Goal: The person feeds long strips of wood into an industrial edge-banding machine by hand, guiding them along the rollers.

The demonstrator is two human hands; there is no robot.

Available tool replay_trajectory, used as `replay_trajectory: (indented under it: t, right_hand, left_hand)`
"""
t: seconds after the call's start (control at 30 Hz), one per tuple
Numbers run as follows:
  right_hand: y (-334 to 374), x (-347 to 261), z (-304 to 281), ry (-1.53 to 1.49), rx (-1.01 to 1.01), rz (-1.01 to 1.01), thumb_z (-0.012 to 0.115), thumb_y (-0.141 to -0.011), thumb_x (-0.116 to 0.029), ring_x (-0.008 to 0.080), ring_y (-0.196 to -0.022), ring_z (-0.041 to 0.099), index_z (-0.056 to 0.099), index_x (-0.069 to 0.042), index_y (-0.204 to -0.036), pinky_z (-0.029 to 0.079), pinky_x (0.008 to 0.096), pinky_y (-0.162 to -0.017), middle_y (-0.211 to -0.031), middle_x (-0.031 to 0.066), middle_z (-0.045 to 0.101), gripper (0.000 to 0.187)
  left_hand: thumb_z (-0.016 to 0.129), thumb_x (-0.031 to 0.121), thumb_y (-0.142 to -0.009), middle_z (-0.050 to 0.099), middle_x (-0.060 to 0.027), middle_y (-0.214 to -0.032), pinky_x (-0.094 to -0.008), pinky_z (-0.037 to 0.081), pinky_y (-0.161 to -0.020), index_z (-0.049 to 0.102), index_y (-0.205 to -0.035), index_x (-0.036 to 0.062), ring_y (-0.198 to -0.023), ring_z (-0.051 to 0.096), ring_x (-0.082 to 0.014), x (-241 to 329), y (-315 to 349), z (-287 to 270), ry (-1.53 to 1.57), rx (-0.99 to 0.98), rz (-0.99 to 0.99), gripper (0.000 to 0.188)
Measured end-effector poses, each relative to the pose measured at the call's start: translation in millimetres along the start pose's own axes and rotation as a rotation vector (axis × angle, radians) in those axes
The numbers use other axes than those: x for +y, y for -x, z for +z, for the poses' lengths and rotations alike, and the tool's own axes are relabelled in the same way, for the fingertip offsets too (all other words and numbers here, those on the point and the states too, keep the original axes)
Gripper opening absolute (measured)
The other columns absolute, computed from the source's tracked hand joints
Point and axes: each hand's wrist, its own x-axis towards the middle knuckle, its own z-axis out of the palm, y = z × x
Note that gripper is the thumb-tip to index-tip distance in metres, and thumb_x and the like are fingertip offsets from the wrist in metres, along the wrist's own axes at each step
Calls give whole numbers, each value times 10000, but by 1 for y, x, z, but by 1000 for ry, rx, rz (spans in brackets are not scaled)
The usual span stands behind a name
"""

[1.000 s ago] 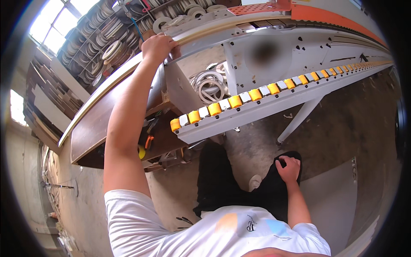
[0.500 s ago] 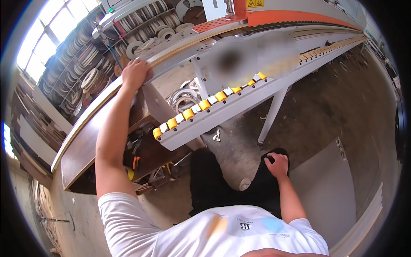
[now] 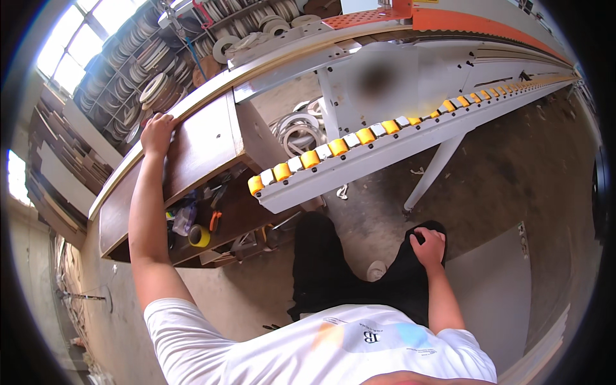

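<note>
A long, narrow wood-coloured strip (image 3: pixel 212 85) runs on edge from the machine bed along the back of a brown wooden cabinet (image 3: pixel 204 136). My left hand (image 3: pixel 158 133) has its fingers curled over this strip near the middle of the cabinet, the arm stretched out to the left. My right hand (image 3: pixel 429 248) lies on my right knee, its fingers loosely spread on the black trousers and holding nothing.
A white rail with yellow rollers (image 3: pixel 337 147) crosses in front of me, on a slanted leg (image 3: pixel 436 172). The orange-and-white machine (image 3: pixel 475 20) stands behind it. The cabinet shelf holds yellow tape (image 3: pixel 199 236) and orange-handled pliers (image 3: pixel 215 220). Racks of edging rolls (image 3: pixel 154 90) fill the back left.
My left hand has moved left along the strip, from the cabinet's machine-side end to its middle. My view has shifted a little left. My right hand stays on the knee.
</note>
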Motion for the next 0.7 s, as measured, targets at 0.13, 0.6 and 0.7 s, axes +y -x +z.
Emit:
replay_trajectory:
  t: [0.13, 0.6, 0.7]
  right_hand:
    - [-3, -3, 0, 25, 22, -40, 784, -852, -315, 253, -943, 695, 771, -145, -976, 464, 416, -978, -929, 36, 767, 210]
    - [-10, -14, 7, -47, -26, -134, 816, -832, -263, 225, -790, 669, 769, -163, -843, 453, 397, -887, -782, 3, 725, 111]
    - [-10, -5, 5, -27, -47, -75, 815, -832, -255, 218, -791, 670, 762, -172, -823, 455, 394, -879, -773, 1, 716, 98]
  left_hand:
    - [649, 424, -989, 736, -44, -1060, -424, 578, -875, 821, -1030, 203, -1057, 721, -275, 36, -17, -12, 24, 19, 54, 283]
    - [611, 541, -1008, 761, -53, -1099, -453, 602, -839, 828, -1026, 219, -1066, 746, -285, 142, -67, -25, 22, -42, 127, 389]
    - [609, 533, -1011, 761, -66, -1095, -458, 603, -831, 823, -989, 192, -1063, 746, -288, 173, -75, -28, 20, -15, 143, 403]
